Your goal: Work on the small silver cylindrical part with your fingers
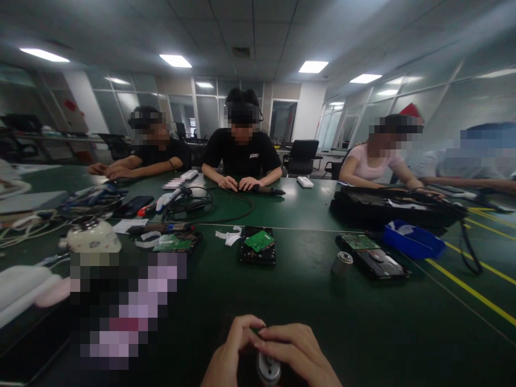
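Observation:
Both my hands meet at the bottom edge over the green table [306, 301]. My left hand [231, 349] is curled, its fingers pinched against a small round silver part [269, 370]. My right hand [296, 352] curls over the same part from the right, fingertips touching the left hand's. Most of the part is hidden under the fingers. Farther out lie a black hard drive with a loose green circuit board [260, 241] on top, and an opened hard drive [373, 257] with a small metal cylinder [342, 263] beside it.
Several people sit across and to the right, hands on the table. A blue tray [415, 242], a black case [395, 207], coiled black cable [209, 207], a white pot [92, 236] and clutter lie about. Yellow tape lines [471, 293] run at right.

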Motion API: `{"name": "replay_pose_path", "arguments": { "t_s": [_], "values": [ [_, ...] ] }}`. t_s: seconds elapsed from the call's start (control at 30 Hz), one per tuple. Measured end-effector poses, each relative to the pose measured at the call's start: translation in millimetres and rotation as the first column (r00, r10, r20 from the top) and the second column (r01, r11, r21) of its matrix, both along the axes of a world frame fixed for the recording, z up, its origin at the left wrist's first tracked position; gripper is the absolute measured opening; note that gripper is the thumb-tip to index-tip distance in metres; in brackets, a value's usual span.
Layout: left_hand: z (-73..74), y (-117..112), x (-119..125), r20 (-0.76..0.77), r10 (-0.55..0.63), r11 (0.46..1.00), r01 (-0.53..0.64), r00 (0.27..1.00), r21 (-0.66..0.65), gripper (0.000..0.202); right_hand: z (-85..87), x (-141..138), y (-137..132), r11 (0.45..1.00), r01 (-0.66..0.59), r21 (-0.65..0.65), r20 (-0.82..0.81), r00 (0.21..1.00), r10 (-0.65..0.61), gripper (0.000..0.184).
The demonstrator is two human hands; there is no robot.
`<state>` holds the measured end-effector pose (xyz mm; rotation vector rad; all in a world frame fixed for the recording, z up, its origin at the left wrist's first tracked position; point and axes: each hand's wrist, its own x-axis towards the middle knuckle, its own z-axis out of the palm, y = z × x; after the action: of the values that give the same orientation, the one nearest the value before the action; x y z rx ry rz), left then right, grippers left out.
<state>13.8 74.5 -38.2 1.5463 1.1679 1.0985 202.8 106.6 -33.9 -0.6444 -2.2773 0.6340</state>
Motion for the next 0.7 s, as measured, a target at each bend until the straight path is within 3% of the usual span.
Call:
{"name": "replay_pose_path", "arguments": {
  "t_s": [0.1, 0.23, 0.37, 0.43, 0.57, 0.7],
  "values": [
    [-0.7, -1, 4, 0.000, 0.014, 1.000, -0.014, 1.000, -0.003, 0.058, 1.5, -1, -4, 0.994, 0.088, -0.058, -0.186, 0.978, -0.098, 0.015],
    [2.3, -2, 4, -0.038, 0.038, 0.999, -0.038, 0.999, -0.017, 0.056, 5.0, -5, -8, 0.983, 0.132, -0.127, -0.291, 0.942, -0.164, 0.014],
    [0.1, -1, 2, -0.088, 0.042, 0.999, -0.042, 0.995, 0.010, 0.053, 6.0, -12, -8, 0.995, 0.085, -0.047, -0.282, 0.955, -0.095, 0.026],
    [-1.7, 0, 2, -0.086, 0.043, 0.999, -0.042, 0.995, 0.010, 0.052, 8.4, -15, -8, 0.994, 0.107, -0.035, -0.274, 0.955, -0.113, 0.023],
    [-1.3, 0, 2, -0.050, 0.032, 0.999, -0.033, 0.998, -0.005, 0.050, 28.6, -19, -11, 0.962, 0.209, -0.175, -0.228, 0.942, -0.246, 0.009],
    [1.8, -1, 4, -0.046, 0.052, 0.999, -0.052, 0.998, 0.003, 0.056, 51.1, -6, -10, 0.943, 0.193, -0.271, -0.247, 0.933, -0.262, 0.011]
  ]
}}
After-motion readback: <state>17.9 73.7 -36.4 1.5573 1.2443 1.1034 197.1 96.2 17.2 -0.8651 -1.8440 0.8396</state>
